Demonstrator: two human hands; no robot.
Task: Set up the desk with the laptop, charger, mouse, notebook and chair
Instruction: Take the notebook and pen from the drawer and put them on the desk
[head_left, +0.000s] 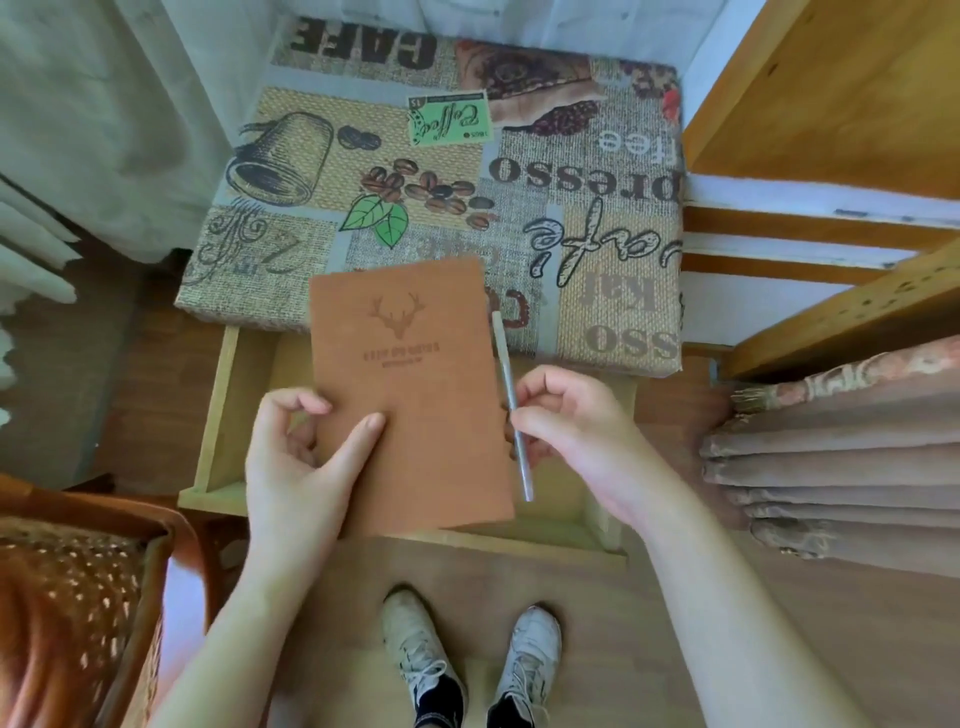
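A brown notebook (415, 374) with a deer head embossed on its cover is held above an open wooden drawer (218, 415). My left hand (296, 457) grips the notebook's lower left edge, thumb on the cover. My right hand (571, 431) pinches a slim silver pen (511, 405) that lies along the notebook's right edge. Beyond the drawer stands the desk (467, 171), covered with a coffee-print cloth. No laptop, charger or mouse shows in view.
A chair (78, 597) with a speckled brown seat stands at the lower left. Wooden shelving (831, 104) rises on the right, with a folded brown curtain (841, 457) below it. White curtains (104, 130) hang at the left. My shoes (467, 665) stand on the wooden floor.
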